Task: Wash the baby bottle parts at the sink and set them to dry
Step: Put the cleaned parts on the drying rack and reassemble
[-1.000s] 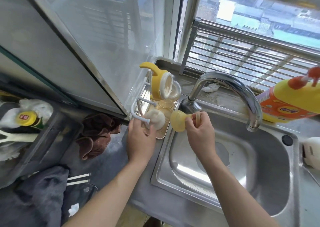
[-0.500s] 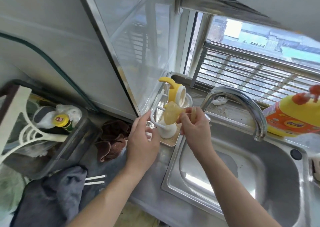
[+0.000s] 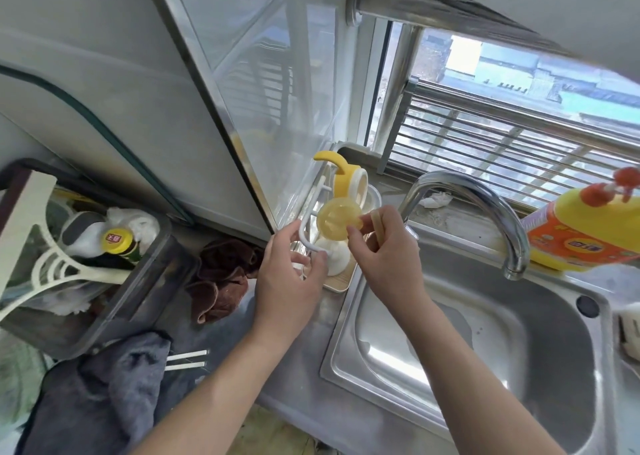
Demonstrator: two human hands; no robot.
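**Operator:** Report the counter, starting at the left.

**Technician:** A clear bin (image 3: pixel 149 281) stands at far left, with a yellow-capped bottle (image 3: pixel 117 242) inside. A grey towel (image 3: pixel 104 395) lies in front of the bin. A brown cloth (image 3: pixel 225 274) lies just right of it, against the wall panel.

**Operator:** State of the hands and the bottle part?

**Technician:** The left hand (image 3: pixel 287 281) is at the drying rack (image 3: pixel 305 227). Its index finger and thumb lie against the white wire loop; a closed grip cannot be confirmed. The rack stands on a tray (image 3: pixel 341 283) beside the left rim of the sink (image 3: pixel 519 368) and carries a yellow handled collar (image 3: pixel 346 177) near its top. The yellow disc (image 3: pixel 336 219) is held up in front of the rack, face toward the camera, above the tray. The right hand (image 3: pixel 384 257) pinches the disc's right edge between thumb and forefinger. A pale strip (image 3: pixel 378 227) is tucked under the same fingers.

**Operator:** And to the right?

**Technician:** The faucet (image 3: pixel 485 201) arches over the sink. A yellow-and-orange detergent bottle (image 3: pixel 581 236) stands on the ledge behind the spout, below the window.
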